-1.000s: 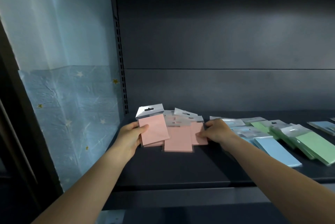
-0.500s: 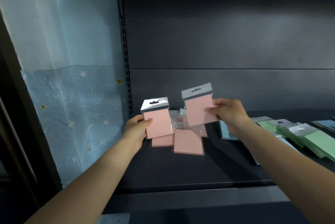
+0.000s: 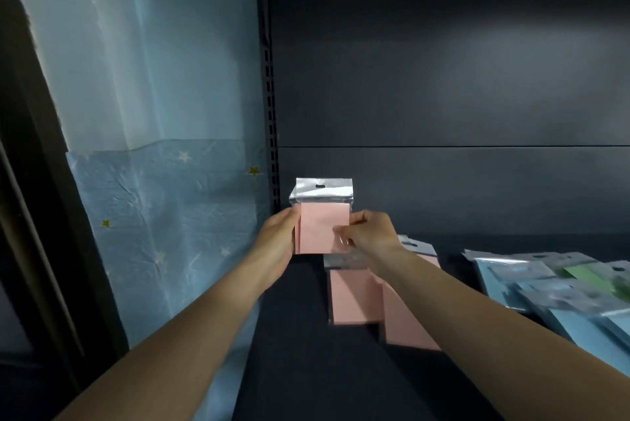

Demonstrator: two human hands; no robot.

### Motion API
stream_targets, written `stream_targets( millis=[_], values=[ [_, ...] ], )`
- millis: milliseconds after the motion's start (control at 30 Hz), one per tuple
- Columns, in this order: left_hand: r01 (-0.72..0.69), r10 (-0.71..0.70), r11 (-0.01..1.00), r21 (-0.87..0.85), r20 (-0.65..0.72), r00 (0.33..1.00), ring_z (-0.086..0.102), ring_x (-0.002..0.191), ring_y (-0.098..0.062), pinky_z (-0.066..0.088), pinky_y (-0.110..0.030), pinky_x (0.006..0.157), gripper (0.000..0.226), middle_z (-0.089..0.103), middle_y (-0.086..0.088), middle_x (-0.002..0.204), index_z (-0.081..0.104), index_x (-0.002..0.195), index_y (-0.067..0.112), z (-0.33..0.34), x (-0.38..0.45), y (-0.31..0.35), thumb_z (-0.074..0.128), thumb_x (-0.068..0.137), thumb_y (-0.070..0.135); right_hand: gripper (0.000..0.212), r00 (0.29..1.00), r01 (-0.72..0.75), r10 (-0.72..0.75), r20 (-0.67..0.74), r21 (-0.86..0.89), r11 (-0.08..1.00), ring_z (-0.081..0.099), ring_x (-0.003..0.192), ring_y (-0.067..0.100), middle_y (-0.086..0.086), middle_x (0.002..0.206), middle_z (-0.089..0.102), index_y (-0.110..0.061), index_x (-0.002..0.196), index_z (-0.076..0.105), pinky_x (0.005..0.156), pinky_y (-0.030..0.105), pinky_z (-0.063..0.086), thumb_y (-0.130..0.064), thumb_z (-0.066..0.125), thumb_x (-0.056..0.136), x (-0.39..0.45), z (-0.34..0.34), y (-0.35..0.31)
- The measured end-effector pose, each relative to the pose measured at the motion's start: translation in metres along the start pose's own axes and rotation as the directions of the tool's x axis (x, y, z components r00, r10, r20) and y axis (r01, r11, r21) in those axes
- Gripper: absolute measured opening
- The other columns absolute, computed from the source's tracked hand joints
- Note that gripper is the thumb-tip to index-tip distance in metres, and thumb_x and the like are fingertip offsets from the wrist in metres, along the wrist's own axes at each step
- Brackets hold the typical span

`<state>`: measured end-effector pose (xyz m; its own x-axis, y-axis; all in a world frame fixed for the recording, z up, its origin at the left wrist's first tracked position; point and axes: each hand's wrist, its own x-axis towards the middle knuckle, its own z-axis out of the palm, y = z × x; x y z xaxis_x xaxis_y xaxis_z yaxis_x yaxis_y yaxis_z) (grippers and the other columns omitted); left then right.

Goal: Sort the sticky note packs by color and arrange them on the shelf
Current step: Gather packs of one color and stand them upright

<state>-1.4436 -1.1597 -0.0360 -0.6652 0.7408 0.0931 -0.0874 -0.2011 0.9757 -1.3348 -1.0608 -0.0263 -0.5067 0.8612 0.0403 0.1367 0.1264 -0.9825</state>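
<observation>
Pink packs pinched upright between left hand and right hand; light, slick wrapper, best held by edges

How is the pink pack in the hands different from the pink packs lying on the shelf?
The held pink pack stands upright off the shelf, pinched by the left hand and right hand. The lying pink packs rest flat, untouched, overlapping. All are pink, in clear wrappers.
</observation>
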Motion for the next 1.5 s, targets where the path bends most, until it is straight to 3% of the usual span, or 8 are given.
stream_targets(
  millis=[200,433,633,1000,1167,1267,1367,1500],
  values=[
    [-0.096,0.08,0.918,0.384,0.057,0.995,0.062,0.097,-0.017,0.05,-0.023,0.076,0.025,0.067,-0.001,0.107,0.06,0.116,0.016,-0.016,0.049,-0.008,0.05,0.095,0.006,0.029,0.999,0.052,-0.05,0.016,-0.159,0.986,0.066,0.086,0.022,0.005,0.088,0.067,-0.019,0.081,0.053,0.085,0.037,0.055,-0.008,0.078,0.072,0.051,0.025,0.008],
    [-0.088,0.162,0.798,0.596,-0.072,0.984,0.06,0.081,-0.009,0.045,-0.007,0.058,0.02,0.064,0.001,0.094,0.066,0.107,0.008,-0.018,0.08,-0.024,0.063,0.087,0.007,0.021,0.997,0.072,-0.06,0.043,-0.345,0.936,0.062,0.088,0.017,0.0,0.091,0.064,-0.018,0.091,0.058,0.074,0.026,0.048,-0.013,0.073,0.077,0.083,0.032,0.022],
    [-0.053,0.178,0.754,0.654,-0.126,0.976,0.063,0.091,-0.014,0.047,-0.021,0.079,0.031,0.069,-0.007,0.107,0.068,0.109,0.005,-0.025,0.088,-0.031,0.072,0.081,0.017,0.019,0.993,0.115,-0.085,0.087,-0.44,0.891,0.063,0.092,0.019,0.002,0.094,0.067,-0.019,0.086,0.058,0.084,0.031,0.051,-0.018,0.074,0.077,0.088,0.032,0.023],
    [-0.094,0.213,0.661,0.745,-0.066,0.975,0.062,0.08,-0.011,0.041,-0.006,0.057,0.022,0.069,-0.002,0.091,0.071,0.1,0.003,-0.021,0.085,-0.028,0.068,0.085,0.018,0.016,0.991,0.131,-0.096,0.098,-0.469,0.874,0.064,0.093,0.021,0.004,0.096,0.069,-0.018,0.083,0.061,0.086,0.033,0.051,-0.023,0.075,0.077,0.084,0.025,0.027],
    [-0.039,0.193,0.593,0.804,-0.095,0.977,0.053,0.067,-0.014,0.043,-0.026,0.071,0.026,0.057,0.0,0.071,0.053,0.064,0.021,-0.022,0.081,-0.026,0.071,0.082,0.028,0.015,0.988,0.148,-0.107,0.114,-0.458,0.876,0.065,0.086,0.018,0.002,0.09,0.07,-0.018,0.077,0.063,0.083,0.031,0.053,-0.023,0.077,0.076,0.077,0.017,0.023],
    [-0.001,0.183,0.562,0.827,-0.123,0.975,0.046,0.064,-0.017,0.036,-0.027,0.064,0.036,0.05,-0.003,0.066,0.044,0.062,0.019,-0.023,0.07,-0.021,0.071,0.08,0.034,0.022,0.981,0.191,-0.146,0.128,-0.499,0.845,0.063,0.088,0.016,0.001,0.093,0.069,-0.014,0.09,0.067,0.083,0.026,0.05,-0.024,0.078,0.075,0.068,-0.001,0.021],
    [0.005,0.15,0.588,0.809,-0.115,0.982,0.035,0.055,-0.014,0.027,-0.025,0.054,0.043,0.037,0.001,0.056,0.037,0.056,0.019,-0.017,0.044,-0.016,0.069,0.08,0.036,0.034,0.979,0.203,-0.165,0.119,-0.561,0.803,0.059,0.09,0.013,-0.001,0.101,0.066,-0.014,0.106,0.065,0.081,0.021,0.044,-0.024,0.077,0.076,0.05,-0.029,0.02],
    [-0.008,-0.014,0.675,0.738,0.024,1.0,0.052,0.073,-0.015,0.039,-0.025,0.073,0.024,0.055,-0.001,0.076,0.06,0.08,0.02,0.001,-0.001,-0.016,0.069,0.078,0.041,0.038,0.968,0.25,-0.199,0.152,-0.645,0.722,0.056,0.093,0.011,-0.003,0.106,0.063,-0.014,0.11,0.063,0.08,0.019,0.039,-0.029,0.075,0.077,0.011,-0.072,0.018]
  ],
)
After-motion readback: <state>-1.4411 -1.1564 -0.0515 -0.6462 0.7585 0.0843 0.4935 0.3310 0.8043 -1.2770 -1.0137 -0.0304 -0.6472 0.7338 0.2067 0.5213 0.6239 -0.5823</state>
